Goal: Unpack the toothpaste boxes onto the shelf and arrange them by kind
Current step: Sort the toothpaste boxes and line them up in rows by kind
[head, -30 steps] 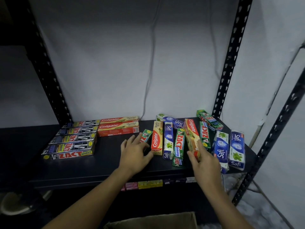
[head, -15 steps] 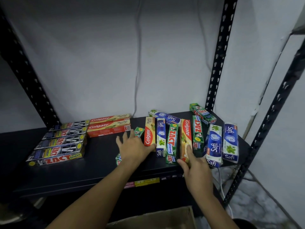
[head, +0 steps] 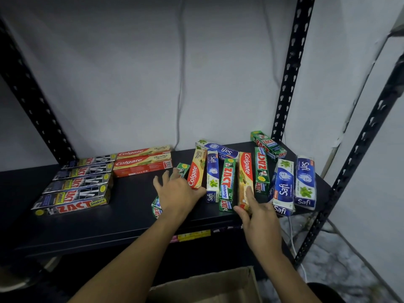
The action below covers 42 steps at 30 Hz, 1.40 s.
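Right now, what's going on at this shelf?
A person is sorting toothpaste boxes on a black metal shelf. The left hand rests on a slim green Zact box. The right hand pinches the near end of a red-and-yellow Colgate box in the mixed pile. Black Zact Smokers boxes and red Colgate boxes already sit grouped at left. Blue Safi boxes lie unsorted.
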Tool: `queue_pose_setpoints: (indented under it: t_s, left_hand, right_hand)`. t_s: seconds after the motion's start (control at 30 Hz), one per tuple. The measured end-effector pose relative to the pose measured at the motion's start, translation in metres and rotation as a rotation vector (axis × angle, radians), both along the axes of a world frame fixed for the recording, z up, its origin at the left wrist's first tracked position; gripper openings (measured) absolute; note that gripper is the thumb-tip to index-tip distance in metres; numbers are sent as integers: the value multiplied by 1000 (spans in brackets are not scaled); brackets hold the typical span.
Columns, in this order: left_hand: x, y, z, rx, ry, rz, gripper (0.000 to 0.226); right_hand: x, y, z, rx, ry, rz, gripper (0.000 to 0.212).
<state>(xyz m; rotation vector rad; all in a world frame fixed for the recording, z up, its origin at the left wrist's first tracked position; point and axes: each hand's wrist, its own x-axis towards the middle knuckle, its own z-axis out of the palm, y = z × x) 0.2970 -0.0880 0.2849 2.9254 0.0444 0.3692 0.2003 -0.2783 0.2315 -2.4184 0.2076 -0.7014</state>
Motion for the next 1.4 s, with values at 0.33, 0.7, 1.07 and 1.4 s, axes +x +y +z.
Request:
queue_pose_setpoints:
  t_s: [0.33,0.7,1.07,1.4]
  left_hand:
    - [-4,0,5,-149,-115,-31,49]
    - [-30,44,66,-540,-368,-278,33]
    - [-62,120,71,-814,-606,-85,29]
    - [-75,167,-4,-879,-433,128,28]
  right_hand:
    - [-2,2,3,-10,5,0,70]
    - [4,6,-1,-278,32,-77,65]
    - [9,10,19,-67,125,-57,53]
    - [-9,29,16,-137,-34,-70,46]
